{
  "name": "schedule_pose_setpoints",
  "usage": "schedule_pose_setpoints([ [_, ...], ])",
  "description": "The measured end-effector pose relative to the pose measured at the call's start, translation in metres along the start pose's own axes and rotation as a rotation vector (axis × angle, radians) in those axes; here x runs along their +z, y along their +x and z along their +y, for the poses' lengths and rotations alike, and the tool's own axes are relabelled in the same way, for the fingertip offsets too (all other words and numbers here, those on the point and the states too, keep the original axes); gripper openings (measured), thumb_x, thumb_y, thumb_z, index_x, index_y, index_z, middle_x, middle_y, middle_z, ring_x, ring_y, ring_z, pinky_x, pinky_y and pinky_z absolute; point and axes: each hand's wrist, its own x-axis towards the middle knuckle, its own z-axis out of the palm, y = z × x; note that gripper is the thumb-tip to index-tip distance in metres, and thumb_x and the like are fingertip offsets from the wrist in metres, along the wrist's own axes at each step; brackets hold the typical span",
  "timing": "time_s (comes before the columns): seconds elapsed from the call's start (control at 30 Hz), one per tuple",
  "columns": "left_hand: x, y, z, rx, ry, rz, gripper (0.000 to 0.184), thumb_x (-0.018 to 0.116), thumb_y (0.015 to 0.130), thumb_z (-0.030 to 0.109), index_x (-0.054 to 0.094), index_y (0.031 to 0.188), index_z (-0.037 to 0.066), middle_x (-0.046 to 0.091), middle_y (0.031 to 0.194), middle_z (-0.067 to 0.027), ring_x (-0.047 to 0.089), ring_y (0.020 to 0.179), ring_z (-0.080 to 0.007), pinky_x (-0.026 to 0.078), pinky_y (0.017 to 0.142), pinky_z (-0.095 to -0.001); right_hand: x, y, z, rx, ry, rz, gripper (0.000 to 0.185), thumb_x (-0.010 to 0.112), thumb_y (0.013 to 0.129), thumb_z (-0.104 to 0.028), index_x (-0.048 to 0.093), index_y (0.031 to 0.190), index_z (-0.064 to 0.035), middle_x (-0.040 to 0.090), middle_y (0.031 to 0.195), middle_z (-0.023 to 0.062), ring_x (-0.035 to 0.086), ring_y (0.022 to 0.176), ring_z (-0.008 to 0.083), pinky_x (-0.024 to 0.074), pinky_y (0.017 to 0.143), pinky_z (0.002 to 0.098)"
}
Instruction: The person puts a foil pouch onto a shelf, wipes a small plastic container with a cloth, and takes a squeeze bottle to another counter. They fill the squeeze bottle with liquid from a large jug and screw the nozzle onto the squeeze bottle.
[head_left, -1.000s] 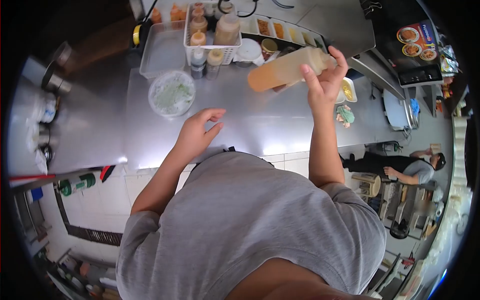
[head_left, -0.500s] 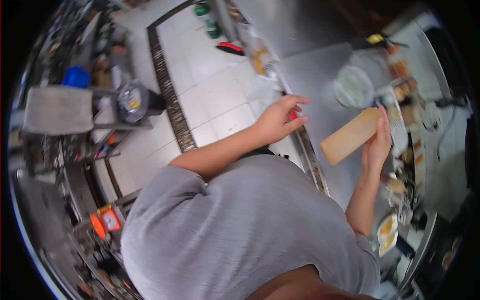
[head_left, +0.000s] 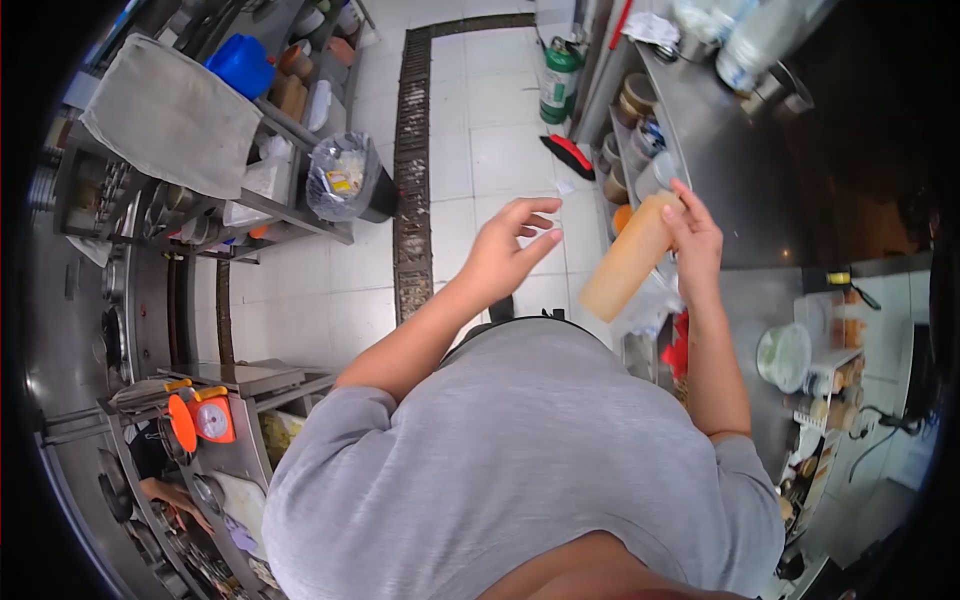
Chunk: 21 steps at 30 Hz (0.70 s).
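My right hand (head_left: 700, 245) is closed around one end of a tan, smooth cylindrical container (head_left: 625, 262). The container is tilted, its wide lower end pointing down and left towards my body; any cap or lid is hidden by the fingers. In front of my chest, my left hand (head_left: 508, 248) is in the air with its fingers curved and apart, holding nothing. A gap separates it from the container. Behind the container, partly covered by it, are a clear plastic bag (head_left: 655, 305) and the shelf under the steel counter (head_left: 755, 150).
At left stands a bin with a plastic liner (head_left: 345, 185), beside a rack carrying a grey cloth (head_left: 175, 115). An orange scale (head_left: 212, 420) sits lower left. A green cylinder (head_left: 560, 85) and red-black brush head (head_left: 568, 157) are ahead. A white-green tub (head_left: 783, 357) stands right.
My view has turned left, away from the right-hand counter. The container, still in my right hand, has gone from over the counter to beside its edge. My left hand stays open.
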Motion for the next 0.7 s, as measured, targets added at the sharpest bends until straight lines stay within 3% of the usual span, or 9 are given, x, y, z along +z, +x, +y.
schedule_pose_setpoints([
  [0.07, -0.055, 0.016, -0.013, 0.008, 0.051, 0.049, 0.033, 0.064, 0.089, 0.01, 0.057, 0.12, 0.001, 0.062, 0.117, -0.009, 0.063, 0.097, -0.0151, 0.049, 0.087, -0.0294, 0.035, 0.047, -0.022, -0.088, 0.109, 0.125, 0.041, 0.067, 0.088, -0.01, 0.058, 0.127, -0.0031, 0.066, 0.098, 0.0044, 0.06, 0.091, 0.0084, 0.0479, 0.081, 0.0252],
  [0.17, -0.113, 0.038, -0.025, -0.162, 0.029, 0.207, 0.032, 0.064, 0.09, 0.01, 0.058, 0.12, 0.002, 0.064, 0.113, -0.0076, 0.06, 0.093, -0.011, 0.048, 0.085, -0.0271, 0.088, 0.084, -0.034, -0.058, 0.011, 0.109, 0.042, 0.068, 0.087, -0.009, 0.057, 0.127, -0.003, 0.066, 0.099, 0.0052, 0.061, 0.087, 0.0088, 0.0486, 0.078, 0.0249],
  [0.27, -0.143, 0.061, -0.044, -0.085, -0.018, 0.191, 0.032, 0.065, 0.088, 0.013, 0.06, 0.118, 0.002, 0.065, 0.112, -0.0116, 0.064, 0.094, -0.017, 0.05, 0.083, -0.03, 0.135, 0.118, -0.011, -0.172, -0.009, -0.118, 0.043, 0.067, 0.088, -0.01, 0.055, 0.129, -0.0029, 0.066, 0.102, 0.006, 0.063, 0.083, 0.0098, 0.0506, 0.072, 0.0238],
  [0.33, -0.155, 0.077, -0.05, -0.065, 0.003, 0.155, 0.032, 0.065, 0.089, 0.014, 0.06, 0.118, 0.002, 0.065, 0.11, -0.0114, 0.064, 0.095, -0.0174, 0.05, 0.085, -0.0305, 0.143, 0.161, -0.03, -0.071, -0.041, 0.081, 0.047, 0.067, 0.086, -0.007, 0.053, 0.13, -0.0023, 0.065, 0.105, 0.0069, 0.062, 0.09, 0.0109, 0.0497, 0.076, 0.0239],
  [0.4, -0.163, 0.099, -0.066, -0.072, -0.029, 0.143, 0.032, 0.065, 0.089, 0.015, 0.06, 0.118, 0.002, 0.065, 0.109, -0.0112, 0.064, 0.095, -0.0175, 0.049, 0.086, -0.0308, 0.158, 0.194, -0.033, -0.105, -0.019, 0.046, 0.048, 0.066, 0.089, -0.011, 0.051, 0.134, -0.004, 0.066, 0.103, 0.0046, 0.063, 0.087, 0.0092, 0.0494, 0.069, 0.0221],
  [0.5, -0.177, 0.139, -0.079, -0.114, -0.02, 0.073, 0.034, 0.065, 0.089, 0.016, 0.059, 0.12, 0.004, 0.065, 0.11, -0.0112, 0.064, 0.095, -0.0187, 0.049, 0.087, -0.0319, 0.192, 0.23, -0.02, -0.221, -0.105, -0.221, 0.049, 0.067, 0.088, -0.008, 0.05, 0.134, -0.0018, 0.063, 0.111, 0.0081, 0.061, 0.097, 0.0123, 0.0493, 0.081, 0.0243],
  [0.6, -0.199, 0.192, -0.094, -0.121, 0.009, 0.05, 0.036, 0.066, 0.088, 0.018, 0.058, 0.121, 0.006, 0.063, 0.113, -0.0112, 0.063, 0.098, -0.0201, 0.049, 0.088, -0.0328, 0.212, 0.29, -0.03, -0.279, 0.024, -0.169, 0.052, 0.065, 0.086, 0.001, 0.047, 0.135, -0.0004, 0.062, 0.115, 0.0109, 0.062, 0.098, 0.014, 0.0502, 0.086, 0.0264],
  [0.7, -0.23, 0.246, -0.112, -0.125, 0.073, 0.087, 0.045, 0.07, 0.085, 0.018, 0.054, 0.126, 0.006, 0.06, 0.12, -0.0118, 0.06, 0.105, -0.0204, 0.047, 0.091, -0.0343, 0.252, 0.351, -0.047, -0.369, -0.008, -0.192, 0.05, 0.068, 0.085, -0.002, 0.051, 0.132, -0.0005, 0.062, 0.114, 0.0098, 0.062, 0.098, 0.0138, 0.051, 0.085, 0.027],
])
